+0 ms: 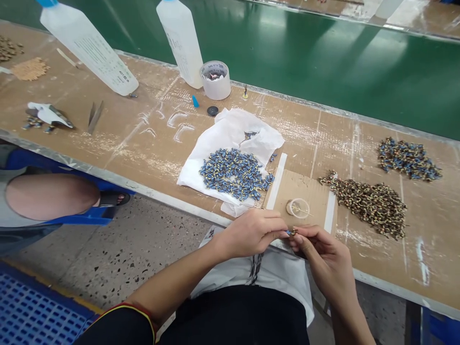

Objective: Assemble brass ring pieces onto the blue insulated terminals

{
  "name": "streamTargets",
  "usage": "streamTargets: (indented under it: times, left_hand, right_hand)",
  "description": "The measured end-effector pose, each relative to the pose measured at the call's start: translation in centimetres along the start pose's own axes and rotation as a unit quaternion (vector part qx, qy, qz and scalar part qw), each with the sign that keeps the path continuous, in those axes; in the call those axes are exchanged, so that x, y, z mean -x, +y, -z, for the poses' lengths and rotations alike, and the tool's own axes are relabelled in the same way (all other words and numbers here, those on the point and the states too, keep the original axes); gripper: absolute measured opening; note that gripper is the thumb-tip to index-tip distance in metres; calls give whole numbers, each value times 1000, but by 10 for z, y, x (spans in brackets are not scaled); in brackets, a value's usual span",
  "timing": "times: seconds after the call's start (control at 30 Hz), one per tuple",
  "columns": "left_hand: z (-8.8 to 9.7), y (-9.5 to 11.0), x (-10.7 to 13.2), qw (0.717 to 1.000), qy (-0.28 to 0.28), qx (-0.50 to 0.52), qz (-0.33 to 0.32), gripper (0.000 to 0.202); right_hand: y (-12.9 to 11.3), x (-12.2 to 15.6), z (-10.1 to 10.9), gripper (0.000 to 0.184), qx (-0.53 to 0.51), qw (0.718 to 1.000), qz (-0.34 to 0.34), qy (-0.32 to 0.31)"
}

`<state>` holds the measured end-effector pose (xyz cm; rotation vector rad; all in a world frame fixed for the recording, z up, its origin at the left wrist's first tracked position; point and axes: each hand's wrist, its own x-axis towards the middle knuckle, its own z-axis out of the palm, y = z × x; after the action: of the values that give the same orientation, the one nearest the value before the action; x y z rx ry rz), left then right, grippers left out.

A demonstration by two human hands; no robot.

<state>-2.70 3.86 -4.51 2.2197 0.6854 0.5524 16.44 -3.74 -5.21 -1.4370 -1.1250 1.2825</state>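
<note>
Close together over the table's front edge, my two hands meet at the fingertips. A tiny blue piece is pinched in my left hand. My right hand pinches a tiny brown-and-yellow piece against it; whether the two are joined I cannot tell. Just beyond the fingers stands a small clear plastic cup with a thin stick in it, on a cardboard sheet edged by white tape. To the left, a heap of blue-and-yellow pieces lies on white paper. On the right is a brown heap.
Another heap of blue-brown pieces lies far right. Two large plastic bottles, one left and one nearer, stand beside a tape roll. Tweezers lie left. A seated person's leg is at the left.
</note>
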Motion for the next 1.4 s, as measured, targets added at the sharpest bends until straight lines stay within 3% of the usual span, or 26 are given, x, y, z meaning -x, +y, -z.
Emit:
streamTargets:
  times: [0.47, 0.63, 0.77, 0.83, 0.97, 1.13, 1.23, 1.3, 1.4]
  left_hand:
    - [-9, 3, -1, 996, -26, -82, 25, 16]
    - [-6, 4, -1, 998, -32, -43, 37, 18]
    - [9, 8, -4, 990, -53, 98, 87, 24]
    - [18, 12, -5, 961, -100, 219, 134, 27]
    - [25, 23, -3, 847, -188, 454, 202, 38]
    - [15, 37, 0, 730, -215, 603, 239, 44]
    - [9, 40, 1, 688, -232, 644, 241, 45]
    - [9, 41, 0, 708, -229, 620, 248, 47]
    - [11, 44, -1, 817, -178, 490, 247, 47]
  right_hand:
    - [-3, 1, -11, 16, 166, 979, 119, 0]
    - [3, 1, -12, 13, 121, 987, 109, -10]
    - [7, 2, -7, 8, 31, 996, 79, -28]
    - [4, 5, -3, 19, 0, 996, 87, -38]
    - [-7, 12, 7, 34, 4, 988, 127, -88]
    - [-17, 16, 11, 21, 26, 985, 135, -105]
    - [-18, 18, 10, 15, 1, 992, 96, -85]
    - [-20, 20, 9, 11, -28, 995, 49, -79]
    - [-23, 22, 7, 9, -55, 995, -4, -85]
